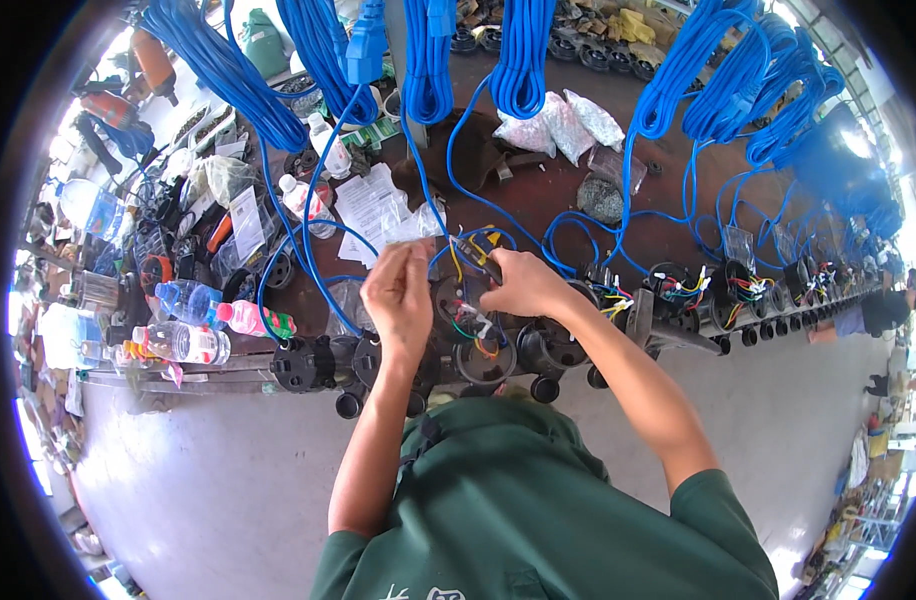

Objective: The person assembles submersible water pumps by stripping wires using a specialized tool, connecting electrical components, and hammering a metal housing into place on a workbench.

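In my right hand point(526, 284) is a pair of pliers point(475, 255) with yellow and black parts, its jaws pointing up and left toward a blue cable. My left hand point(398, 292) is closed in a pinch just left of them; what its fingers hold, if anything, is too small to make out. Below and between my hands sits a round black housing point(486, 360) with coloured wires point(475, 325) and white connectors inside. A thin yellow wire rises from it toward the pliers. A clear plastic bag point(418, 224) lies just beyond my left fingertips.
Coiled blue cables point(523, 60) hang over the bench. More black housings point(673, 290) with wires line its front edge to the right. Bottles point(186, 342) stand at the left, near printed papers point(370, 205). Bags of small white parts point(561, 126) lie farther back.
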The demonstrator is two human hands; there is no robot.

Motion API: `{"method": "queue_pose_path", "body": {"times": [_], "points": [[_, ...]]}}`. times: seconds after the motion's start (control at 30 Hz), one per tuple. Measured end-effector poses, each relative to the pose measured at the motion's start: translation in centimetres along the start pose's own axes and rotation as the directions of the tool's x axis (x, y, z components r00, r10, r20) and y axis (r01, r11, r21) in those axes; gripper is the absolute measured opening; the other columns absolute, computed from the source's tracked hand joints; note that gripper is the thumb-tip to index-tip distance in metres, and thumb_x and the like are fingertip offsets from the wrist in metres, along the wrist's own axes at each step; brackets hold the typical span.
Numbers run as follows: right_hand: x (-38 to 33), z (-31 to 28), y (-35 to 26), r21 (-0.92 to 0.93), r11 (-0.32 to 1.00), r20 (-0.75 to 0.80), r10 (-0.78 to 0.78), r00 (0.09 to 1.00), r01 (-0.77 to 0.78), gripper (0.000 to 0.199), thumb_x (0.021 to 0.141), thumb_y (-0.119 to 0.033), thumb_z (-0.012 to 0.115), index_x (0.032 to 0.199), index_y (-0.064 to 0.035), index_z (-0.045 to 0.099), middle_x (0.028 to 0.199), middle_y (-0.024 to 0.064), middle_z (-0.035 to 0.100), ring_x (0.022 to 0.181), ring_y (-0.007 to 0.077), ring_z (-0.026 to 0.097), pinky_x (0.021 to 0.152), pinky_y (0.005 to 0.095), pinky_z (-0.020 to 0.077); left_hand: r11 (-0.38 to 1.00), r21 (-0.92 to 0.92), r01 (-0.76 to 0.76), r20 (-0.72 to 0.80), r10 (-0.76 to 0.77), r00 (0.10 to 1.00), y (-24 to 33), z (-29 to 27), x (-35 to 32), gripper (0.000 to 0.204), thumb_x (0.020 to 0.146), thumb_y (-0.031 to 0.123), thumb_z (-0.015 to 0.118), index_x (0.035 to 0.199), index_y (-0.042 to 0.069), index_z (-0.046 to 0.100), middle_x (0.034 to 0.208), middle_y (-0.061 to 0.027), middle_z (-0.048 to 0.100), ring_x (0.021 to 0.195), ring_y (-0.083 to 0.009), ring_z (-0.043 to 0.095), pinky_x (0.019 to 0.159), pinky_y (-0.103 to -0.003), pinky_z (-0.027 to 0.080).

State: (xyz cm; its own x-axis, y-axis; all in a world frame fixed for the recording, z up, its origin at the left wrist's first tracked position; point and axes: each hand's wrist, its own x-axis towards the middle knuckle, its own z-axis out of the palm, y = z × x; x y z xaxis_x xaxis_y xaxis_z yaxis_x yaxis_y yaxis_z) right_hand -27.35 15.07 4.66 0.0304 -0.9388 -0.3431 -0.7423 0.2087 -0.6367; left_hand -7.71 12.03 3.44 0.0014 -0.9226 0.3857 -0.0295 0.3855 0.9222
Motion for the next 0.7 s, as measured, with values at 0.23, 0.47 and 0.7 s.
{"method": "queue_pose_path", "body": {"times": [0.23, 0.47, 0.7], "points": [[3.5, 0.2, 1.8, -0.054, 0.994, 0.061, 0.101, 0.993, -0.098, 0.049, 0.072, -0.032, 0.076, 0.099, 0.0067, 0.065, 0.093, 0.0241, 0.073, 0.092, 0.0366, 0.072, 0.084, 0.0432, 0.0545, 0.974, 0.227, -0.008, 0.188, -0.036, 0.982, 1.9, -0.8, -7.0, 0.004, 0.094, 0.002, 0.07, 0.097, 0.0, 0.07, 0.078, -0.0095, 0.065, 0.061, -0.0116, 0.058, 0.055, -0.029, 0.046], [4.7, -0.3, 3.2, -0.023, 0.981, 0.059, 0.192, 0.98, -0.191, 0.053, 0.072, -0.035, 0.078, 0.103, 0.0079, 0.069, 0.096, 0.024, 0.073, 0.092, 0.0326, 0.071, 0.083, 0.0401, 0.0554, 0.934, 0.288, 0.21, 0.363, -0.31, 0.879, 1.3, 3.0, -11.3, 0.043, 0.097, 0.005, 0.068, 0.136, -0.009, 0.057, 0.107, -0.0154, 0.076, 0.06, -0.0065, 0.06, 0.056, -0.027, 0.05], [5.2, 0.1, 4.5, 0.1, 0.984, 0.067, 0.143, 0.987, -0.149, 0.041, 0.075, -0.03, 0.077, 0.098, 0.0036, 0.068, 0.089, 0.0156, 0.071, 0.084, 0.0257, 0.069, 0.075, 0.0371, 0.0538, 0.782, -0.039, 0.622, 0.416, -0.553, 0.722, -0.5, 4.4, -11.9, 0.03, 0.099, 0.008, 0.067, 0.124, -0.009, 0.066, 0.082, -0.0118, 0.074, 0.055, -0.0134, 0.063, 0.054, -0.028, 0.051]]}}
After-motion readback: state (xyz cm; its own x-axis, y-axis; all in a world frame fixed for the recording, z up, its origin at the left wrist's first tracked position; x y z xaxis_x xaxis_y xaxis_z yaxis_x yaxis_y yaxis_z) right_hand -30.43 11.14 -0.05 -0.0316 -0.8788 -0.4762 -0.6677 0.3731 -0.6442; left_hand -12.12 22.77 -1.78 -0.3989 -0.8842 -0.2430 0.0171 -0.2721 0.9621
